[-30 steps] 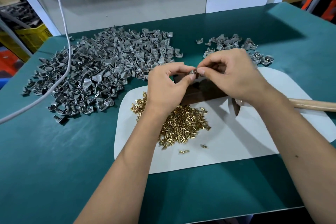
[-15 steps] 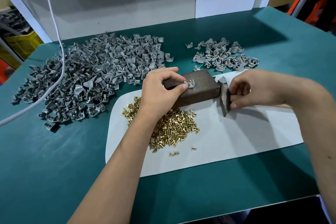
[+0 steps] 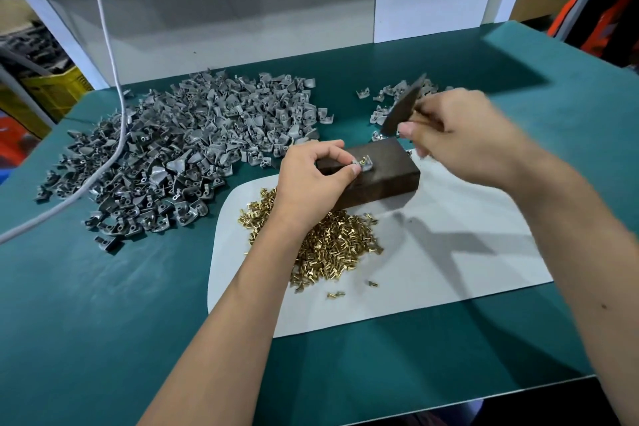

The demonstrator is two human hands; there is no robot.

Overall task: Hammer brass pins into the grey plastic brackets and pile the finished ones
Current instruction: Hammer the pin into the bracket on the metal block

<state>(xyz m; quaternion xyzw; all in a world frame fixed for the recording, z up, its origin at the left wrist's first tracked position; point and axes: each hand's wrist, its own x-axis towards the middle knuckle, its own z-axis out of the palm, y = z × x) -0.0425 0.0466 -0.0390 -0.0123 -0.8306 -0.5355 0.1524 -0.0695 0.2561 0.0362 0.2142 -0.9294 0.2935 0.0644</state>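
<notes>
A grey bracket [image 3: 363,163] with a brass pin [image 3: 363,160] standing in it sits on the dark block [image 3: 380,176], pinched by the left hand [image 3: 313,180]. The right hand [image 3: 460,135] grips a raised hammer [image 3: 403,107]. Beyond the block lies a small finished pile [image 3: 383,107]; left of it, a far larger unpinned heap [image 3: 179,152] remains.

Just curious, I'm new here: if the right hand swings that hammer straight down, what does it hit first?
Probably the brass pin standing in the grey plastic bracket on the dark block; depth is uncertain.
</notes>
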